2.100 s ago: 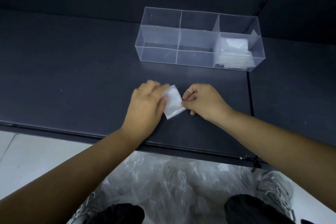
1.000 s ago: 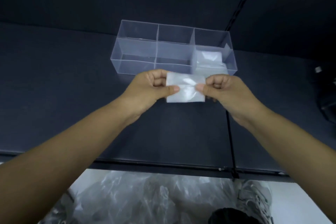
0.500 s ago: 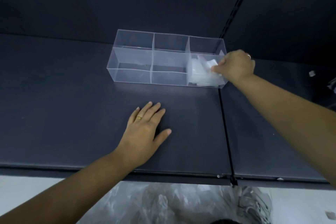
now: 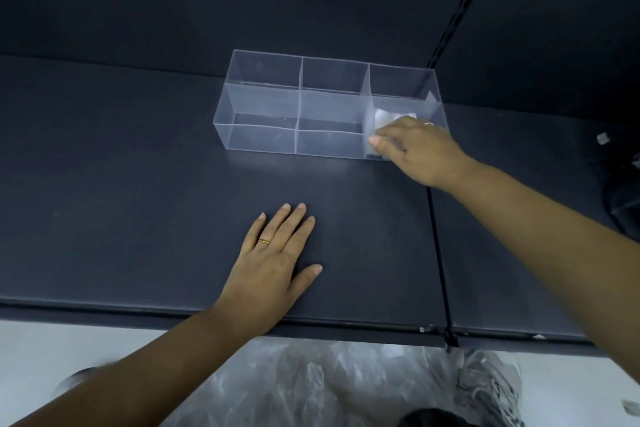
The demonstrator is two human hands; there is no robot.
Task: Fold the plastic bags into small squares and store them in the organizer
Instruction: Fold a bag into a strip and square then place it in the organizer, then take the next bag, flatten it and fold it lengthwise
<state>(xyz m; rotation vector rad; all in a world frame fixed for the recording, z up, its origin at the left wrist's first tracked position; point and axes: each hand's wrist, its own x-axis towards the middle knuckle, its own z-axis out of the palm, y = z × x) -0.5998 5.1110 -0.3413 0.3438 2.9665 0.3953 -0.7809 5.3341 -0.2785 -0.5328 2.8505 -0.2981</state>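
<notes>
Folded bags (image 4: pixel 389 118) sit in the front right compartment of the clear organizer (image 4: pixel 261 142), a whitish stack seen through the wall. The other compartments look bare as far as I can tell.

The right hand (image 4: pixel 419 149) is over that compartment, thumb against the front wall and fingers dipped inside and hidden. Its grip state: cannot tell, it may be pinching a square or pressing the stack down.

The left hand (image 4: pixel 273 263) lies flat on the dark worktop (image 4: pixel 138 184), fingers straight, grip wide and holding nothing.

Loose bags (image 4: pixel 304 381) lie in a crumpled heap on the floor below the worktop edge, beside a shoe (image 4: pixel 488 381).

Handling, judged:
- Thin film, nearly weightless, soft, slick, no stiffness.
- Folds likely spring open once released, so squares want pressing flat and packing snug.
- Take a folded square by pinching across the folded edge, thumb on top, all layers caught.
- Take a loose bag by a corner or seam and shake it out.
- Not fragile, but easy to snag.
- The organizer looks light and could slide if pushed.
</notes>
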